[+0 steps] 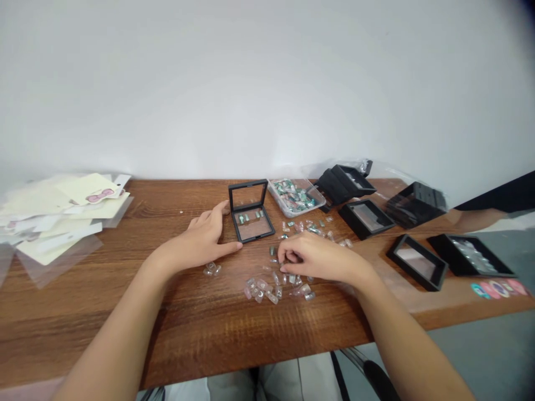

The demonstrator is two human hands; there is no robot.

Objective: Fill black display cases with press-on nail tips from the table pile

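Observation:
A black hinged case (253, 230) stands with its lid up on the table, and a short row of small green pieces (251, 216) lies inside it. My left hand (204, 236) rests beside the case, fingers stretched out and thumb apart, its tips at the case's left side. To the right, my right hand (313, 255) is low over the scattered pieces with its fingers curled together; whatever is between the fingertips is hidden. Clear, glossy pieces shaped like press-on nails (261, 289) lie loosely in front of that hand, and a few more (212, 269) lie near my left wrist.
Behind the case is a clear plastic tub (288, 210) full of greenish pieces. Black boxes with windows (368, 217) and a wrapped black stack (416, 205) stand on the right. Cards in clear sleeves (62, 206) are piled at left. Beyond the table rises a white wall (251, 83).

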